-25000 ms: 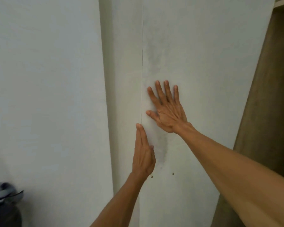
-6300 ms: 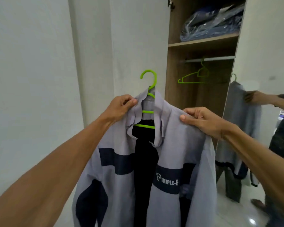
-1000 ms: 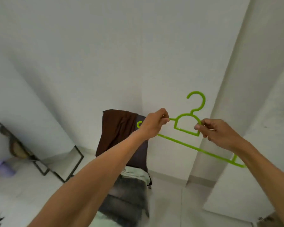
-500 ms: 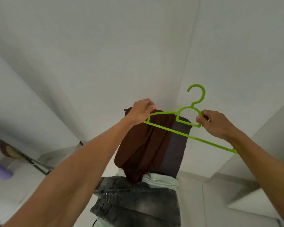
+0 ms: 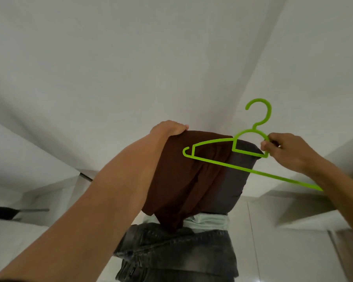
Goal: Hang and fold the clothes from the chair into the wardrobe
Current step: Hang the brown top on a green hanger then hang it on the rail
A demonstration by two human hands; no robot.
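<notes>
- While the right hand [image 5: 283, 151] pinches the green plastic hanger [image 5: 243, 169] at the shoulder just below its hook, the left hand [image 5: 168, 128] lies over the top of the chair back [image 5: 239, 186], fingers curled around the upper edge of the brown garment [image 5: 183, 180] draped there.
- The hanger is bare, held up in the air in front of the chair back, hook upward and long bar slanting down toward the right.
- The brown garment hangs over the left part of the backrest and is not yet lifted clear.
- Below it, a pale green garment [image 5: 208, 219] lies on the seat, and dark grey washed jeans [image 5: 177, 251] lie in front of that.
- By my reading, the step in hand is picking up the brown garment to put it on the hanger.
- At least three pieces remain on the chair, so plenty of the task is left: dressing the hanger, carrying it to the rail, then hanging or folding the jeans and the pale green piece.
- The wardrobe is out of view, so I cannot tell what it already holds.
</notes>
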